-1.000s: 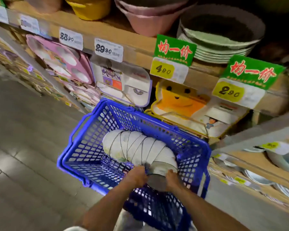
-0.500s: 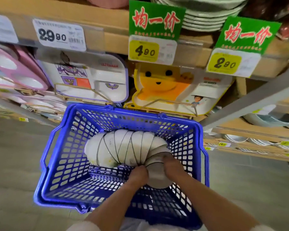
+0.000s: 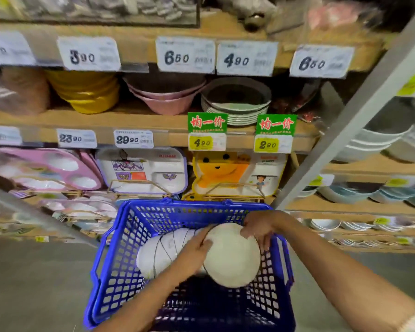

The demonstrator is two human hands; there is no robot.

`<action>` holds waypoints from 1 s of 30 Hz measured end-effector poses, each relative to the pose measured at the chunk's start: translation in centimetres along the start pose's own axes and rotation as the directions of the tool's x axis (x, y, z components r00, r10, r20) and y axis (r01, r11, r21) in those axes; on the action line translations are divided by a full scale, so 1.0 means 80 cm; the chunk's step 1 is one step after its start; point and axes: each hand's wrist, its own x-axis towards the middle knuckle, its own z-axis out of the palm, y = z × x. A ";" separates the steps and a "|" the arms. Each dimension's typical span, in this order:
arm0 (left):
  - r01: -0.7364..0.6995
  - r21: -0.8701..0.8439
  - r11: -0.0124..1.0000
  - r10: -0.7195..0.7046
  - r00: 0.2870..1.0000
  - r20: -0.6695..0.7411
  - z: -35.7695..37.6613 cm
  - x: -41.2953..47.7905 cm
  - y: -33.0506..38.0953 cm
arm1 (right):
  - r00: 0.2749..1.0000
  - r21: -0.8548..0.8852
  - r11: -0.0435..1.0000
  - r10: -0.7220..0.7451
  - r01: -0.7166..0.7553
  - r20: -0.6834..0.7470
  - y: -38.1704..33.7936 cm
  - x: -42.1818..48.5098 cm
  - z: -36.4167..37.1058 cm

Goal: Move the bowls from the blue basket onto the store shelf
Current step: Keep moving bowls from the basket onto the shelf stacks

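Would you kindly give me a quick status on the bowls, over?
Left hand, right hand grip end bowl. Stack lies in blue basket. No obstruction seen.

bowls [image 3: 163, 255]: stack partly behind left hand [image 3: 197, 248] | basket [image 3: 120, 259]: near rim cut off below right hand [image 3: 259, 228] | top shelf [image 3: 139, 29] goods, above both: blurred

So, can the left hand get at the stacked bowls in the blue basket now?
Probably, once freed: the stacked bowls lie just beside the left hand in the open-topped blue basket, nothing else over them. But it and the right hand hold the white bowl.
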 end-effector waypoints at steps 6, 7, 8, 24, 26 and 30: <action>-0.106 -0.543 0.833 0.110 0.994 -0.026 -0.049 -0.032 0.111 | 0.987 0.037 0.987 -0.151 0.153 -0.064 -0.047 -0.099 -0.059; -0.146 -0.558 0.817 0.133 0.989 -0.064 -0.055 -0.039 0.129 | 0.980 0.023 0.985 -0.170 0.173 -0.103 -0.055 -0.116 -0.066; -0.187 -0.562 0.806 0.157 0.982 -0.102 -0.059 -0.045 0.147 | 0.970 0.018 0.980 -0.194 0.199 -0.147 -0.061 -0.134 -0.071; -0.440 -0.691 0.574 0.197 0.893 -0.405 -0.090 -0.116 0.304 | 0.313 0.311 0.115 -0.002 0.944 -0.950 -0.147 -0.255 0.029; -0.427 -0.692 0.582 0.172 0.896 -0.409 -0.080 -0.122 0.311 | 0.270 0.275 0.016 0.144 0.961 -0.952 -0.157 -0.257 0.030; -0.419 -0.668 0.615 0.166 0.897 -0.410 -0.065 -0.129 0.320 | 0.316 0.299 -0.102 0.249 0.949 -0.916 -0.154 -0.273 0.021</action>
